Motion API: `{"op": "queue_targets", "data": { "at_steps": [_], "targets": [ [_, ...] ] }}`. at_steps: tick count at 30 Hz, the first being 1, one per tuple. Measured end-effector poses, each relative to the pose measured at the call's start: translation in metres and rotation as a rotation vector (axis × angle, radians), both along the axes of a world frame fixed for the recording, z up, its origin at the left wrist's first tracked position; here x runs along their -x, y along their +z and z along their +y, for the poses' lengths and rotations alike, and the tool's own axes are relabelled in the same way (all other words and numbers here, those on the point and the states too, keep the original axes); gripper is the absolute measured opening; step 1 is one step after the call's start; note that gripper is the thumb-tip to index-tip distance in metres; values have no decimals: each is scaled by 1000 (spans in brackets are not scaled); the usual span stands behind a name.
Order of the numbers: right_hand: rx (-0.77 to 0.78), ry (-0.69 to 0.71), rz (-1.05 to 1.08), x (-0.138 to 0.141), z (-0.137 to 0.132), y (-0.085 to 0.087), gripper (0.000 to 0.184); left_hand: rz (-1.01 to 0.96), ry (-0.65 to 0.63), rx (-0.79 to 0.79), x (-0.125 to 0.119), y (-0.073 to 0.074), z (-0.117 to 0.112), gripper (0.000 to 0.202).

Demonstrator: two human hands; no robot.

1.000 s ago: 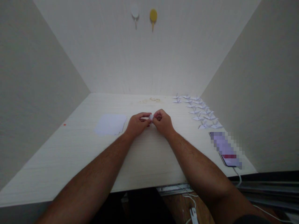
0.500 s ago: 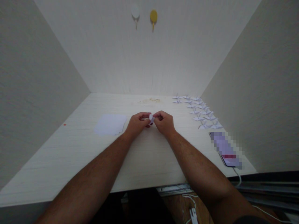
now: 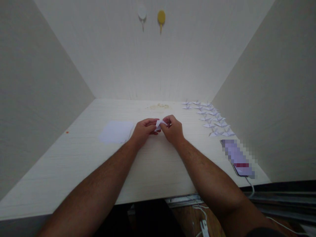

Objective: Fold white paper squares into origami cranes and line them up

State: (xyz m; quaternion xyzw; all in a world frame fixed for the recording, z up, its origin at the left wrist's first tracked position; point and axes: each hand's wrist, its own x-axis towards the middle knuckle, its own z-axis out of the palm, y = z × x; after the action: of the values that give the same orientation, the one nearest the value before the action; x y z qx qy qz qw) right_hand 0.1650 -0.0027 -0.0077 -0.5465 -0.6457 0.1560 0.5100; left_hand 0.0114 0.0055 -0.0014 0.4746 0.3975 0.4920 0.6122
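Both hands — left hand [image 3: 142, 130], right hand [image 3: 173, 129] — pinch a small folded paper [image 3: 159, 124], apparently mid-crease, above the desk [image 3: 153, 164]; finished paper cranes [image 3: 212, 118] line the right wall.

Pale wood-grain table [image 3: 153, 171], enclosed by a back wall [image 3: 153, 65] and two side walls. On the back wall, high up and side by side: a white hook [image 3: 142, 13] and a yellow hook [image 3: 161, 17]. Left of centre on the table: a flat stack of white paper sheets [image 3: 115, 132]; further left, a small red speck [image 3: 66, 132]. Near the back edge: a brownish stain [image 3: 159, 106]. Along the right side: folded paper cranes [image 3: 209, 117] in two rows. Nearer than the cranes: a phone [image 3: 238, 158], its screen blurred, with a white cable [image 3: 251, 187] running off the table's front edge.
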Motion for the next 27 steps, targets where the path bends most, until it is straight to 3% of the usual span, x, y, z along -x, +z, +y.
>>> {"op": "queue_targets", "data": {
  "at_steps": [4,9,15,27],
  "targets": [
    [24,-42,17,0,0,0,12,24,-9,-2,1,0,0,39],
    [30,18,33,1,-3,2,14,5,-29,-8,1,1,-1,37],
    [-9,7,-20,0,-3,-1,8,64,-119,-129,-1,0,-4,48],
    [3,42,-45,-2,-2,1,11,83,-49,-100,1,1,-1,47]
  ]
}}
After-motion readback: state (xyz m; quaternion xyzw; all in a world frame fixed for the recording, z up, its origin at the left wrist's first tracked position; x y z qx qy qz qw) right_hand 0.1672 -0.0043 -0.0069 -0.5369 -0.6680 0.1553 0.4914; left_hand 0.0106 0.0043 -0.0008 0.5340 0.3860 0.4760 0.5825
